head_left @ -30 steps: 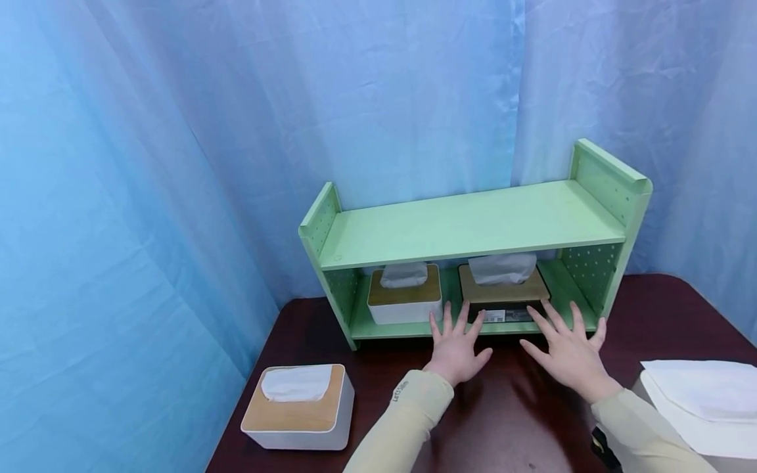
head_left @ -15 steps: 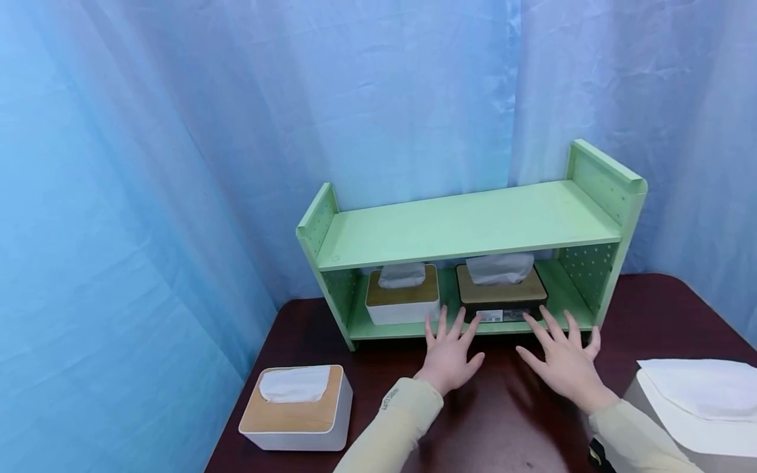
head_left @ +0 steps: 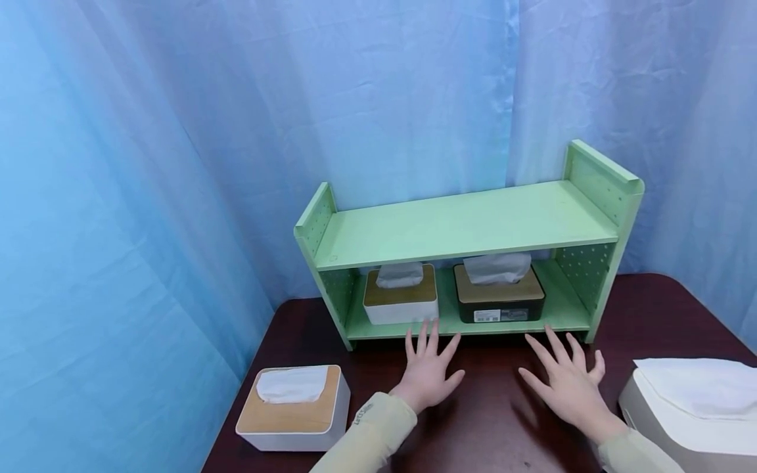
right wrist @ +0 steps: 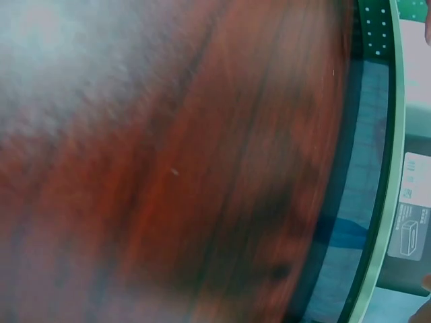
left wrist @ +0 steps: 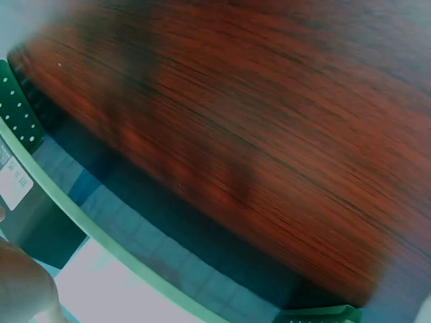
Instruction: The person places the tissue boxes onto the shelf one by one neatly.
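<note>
In the head view my left hand [head_left: 427,374] hovers over the table before the green shelf [head_left: 467,220], fingers spread and holding nothing. To its right, my right hand [head_left: 570,384] is spread the same way, also with nothing in it. On the shelf's lower board sit a white tissue box with a wooden lid [head_left: 401,309] and, right of it, a black tissue box with a wooden lid [head_left: 499,302]. Tissue sticks up from both. The left wrist view catches part of a finger [left wrist: 23,286] near the shelf edge; the right wrist view shows the black box's label [right wrist: 409,229].
Another white tissue box with a wooden lid [head_left: 290,414] stands at the table's left side. A larger white tissue box [head_left: 698,407] is at the right, cut off by the frame. Blue curtains [head_left: 414,98] hang behind and left of the dark wooden table [head_left: 491,407].
Both hands have drawn back from the shelf, the left one also moving left, and the black tissue box's front now shows fully. The boxes keep their places while the view shifts slightly.
</note>
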### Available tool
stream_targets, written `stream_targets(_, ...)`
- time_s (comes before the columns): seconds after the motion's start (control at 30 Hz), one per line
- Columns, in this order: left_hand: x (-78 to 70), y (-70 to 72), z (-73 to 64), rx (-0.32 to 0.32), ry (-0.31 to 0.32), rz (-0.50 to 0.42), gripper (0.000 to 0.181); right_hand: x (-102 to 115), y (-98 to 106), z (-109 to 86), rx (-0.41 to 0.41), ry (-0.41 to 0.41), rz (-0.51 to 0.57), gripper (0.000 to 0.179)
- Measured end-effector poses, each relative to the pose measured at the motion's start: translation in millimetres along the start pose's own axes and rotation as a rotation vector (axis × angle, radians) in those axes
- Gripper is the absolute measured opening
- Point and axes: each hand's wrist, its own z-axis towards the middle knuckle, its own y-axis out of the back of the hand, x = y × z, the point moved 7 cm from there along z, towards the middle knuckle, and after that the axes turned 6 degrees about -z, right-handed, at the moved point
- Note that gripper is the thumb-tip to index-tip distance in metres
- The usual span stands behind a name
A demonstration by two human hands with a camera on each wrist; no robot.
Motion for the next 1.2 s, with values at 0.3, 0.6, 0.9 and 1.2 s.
stream_targets(0.3,18.6,17.7,-32.1,-0.005,-0.035,-0.055,0.062,9.1,-5.1,-14.1,0.006,0.008,0.0,0.063)
stream_targets(0.6,69.4,38.2,-82.9,-0.082,0.013,-0.162,0.06,17.0,-12.5,-25.3,0.062,-0.028,0.022,0.065)
stream_targets(0.9,144.4,78.1,-144.3,-0.236,0.043,-0.326,0.062,23.2,-8.6,-21.8,0.047,-0.017,0.031,0.064)
stream_targets(1.2,225.9,91.8,-190.0,-0.178,0.272,-0.385,0.069,25.5,-9.3,-23.9,0.053,-0.031,0.069,0.065)
